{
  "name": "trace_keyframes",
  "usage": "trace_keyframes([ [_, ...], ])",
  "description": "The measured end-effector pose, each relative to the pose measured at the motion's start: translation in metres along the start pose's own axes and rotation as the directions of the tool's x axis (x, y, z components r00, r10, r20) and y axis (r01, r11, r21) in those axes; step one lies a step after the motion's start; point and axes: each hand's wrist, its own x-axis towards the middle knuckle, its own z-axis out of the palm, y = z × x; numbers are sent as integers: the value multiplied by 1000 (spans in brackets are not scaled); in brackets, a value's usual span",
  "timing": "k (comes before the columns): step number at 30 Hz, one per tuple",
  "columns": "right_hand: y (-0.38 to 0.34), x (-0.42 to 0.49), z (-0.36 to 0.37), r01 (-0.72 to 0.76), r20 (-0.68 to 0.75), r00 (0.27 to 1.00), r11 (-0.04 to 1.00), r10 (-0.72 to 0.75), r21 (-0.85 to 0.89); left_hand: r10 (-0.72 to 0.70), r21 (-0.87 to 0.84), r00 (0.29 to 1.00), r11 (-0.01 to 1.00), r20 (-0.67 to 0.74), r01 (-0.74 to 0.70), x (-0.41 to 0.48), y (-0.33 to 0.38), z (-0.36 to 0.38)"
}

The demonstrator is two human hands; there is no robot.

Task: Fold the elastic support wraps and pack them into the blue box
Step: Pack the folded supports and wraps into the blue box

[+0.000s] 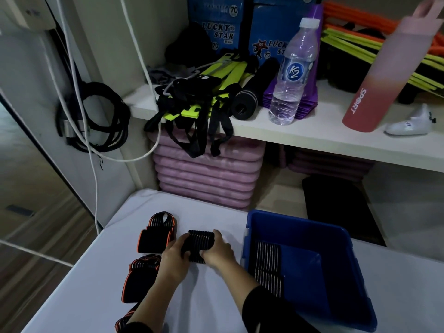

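Note:
A black ribbed wrap (200, 241) lies folded on the white table (216, 304). My left hand (174, 257) grips its left edge and my right hand (219, 252) grips its right edge. To the right stands the blue box (336, 272), tilted, with folded black striped wraps (266, 267) lying along its left side. Left of my hands lie black wraps with orange trim: one (156, 233) farther away, one (139, 280) nearer, and a third (125, 319) partly hidden under my left forearm.
A white shelf (312, 133) stands behind the table with a water bottle (292, 73), a pink sport bottle (386, 75), yellow-black straps (199, 97) and blue cartons (216, 22). Pink mats (206, 174) are stacked below. Cables (96, 121) hang at left.

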Motion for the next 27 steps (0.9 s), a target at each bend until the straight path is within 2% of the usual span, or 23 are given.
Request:
trace_keyframes([
  [5, 6, 22, 9, 36, -43, 998, 999, -37, -18, 4, 14, 997, 1000, 82, -5, 11, -7, 5],
  [9, 6, 30, 18, 69, -109, 992, 998, -69, -1, 3, -7, 998, 1000, 70, -2, 16, -9, 11],
  [14, 4, 34, 17, 30, -149, 989, 976, 2, 215, -13, -78, 999, 997, 42, 16, 15, -12, 14],
  [16, 2, 32, 15, 52, -168, 986, 953, -1, 298, -14, -161, 1000, 987, 25, 18, 10, -10, 13],
  [19, -2, 23, 6, 118, -146, 987, 902, -63, 415, -12, -298, 1000, 955, -29, 3, 2, -5, 6],
  [22, -10, 8, -10, 198, -131, 980, 812, -151, 548, 44, -373, 995, 925, -92, -75, -2, 5, -2],
  [27, -16, -27, -56, 418, -275, 908, 727, -316, 544, 195, -386, 967, 889, -166, -246, -16, 47, -15],
])
